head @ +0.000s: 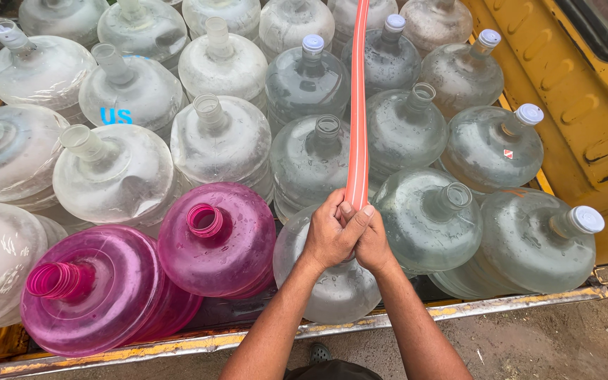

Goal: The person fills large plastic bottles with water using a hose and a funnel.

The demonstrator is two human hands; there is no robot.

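Both hands clenched on the orange hose (357,105), w/ left hand (328,236) wrapped over right hand (373,243), thumbs pressed on the hose end. Hose is flattened, striped orange/pale, runs straight up from the grip over the bottles & out the top edge. Directly under the grip: a clear water jug (332,281) lying on its side. Left of the hose: two pink jugs (212,239) (100,288), mouths open, no caps, w/ cloudy uncapped clear jugs beyond. Right of the hose: clear jugs w/ white caps, e.g. one (529,239) nearest the bed corner. All sit in a yellow truck bed (571,105); its metal rail (459,309) runs below the hose grip.
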